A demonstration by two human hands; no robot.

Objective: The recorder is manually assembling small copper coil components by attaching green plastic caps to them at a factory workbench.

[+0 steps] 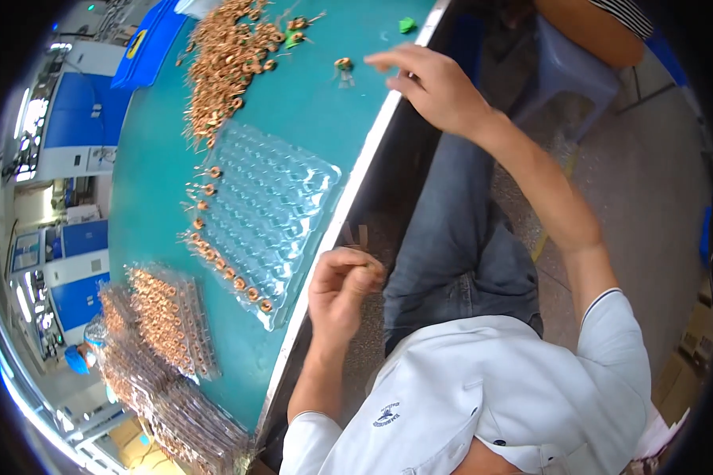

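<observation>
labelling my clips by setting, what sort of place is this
Probably a factory workshop: a heap of coils, a clear tray partly filled with them, and stacked trays.

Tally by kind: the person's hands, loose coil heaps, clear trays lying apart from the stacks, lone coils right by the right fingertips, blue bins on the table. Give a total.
Hands: 2 (left hand, right hand)
Coil heap: 1
Clear tray: 1
Lone coil: 1
Blue bin: 1
Total: 6
</observation>
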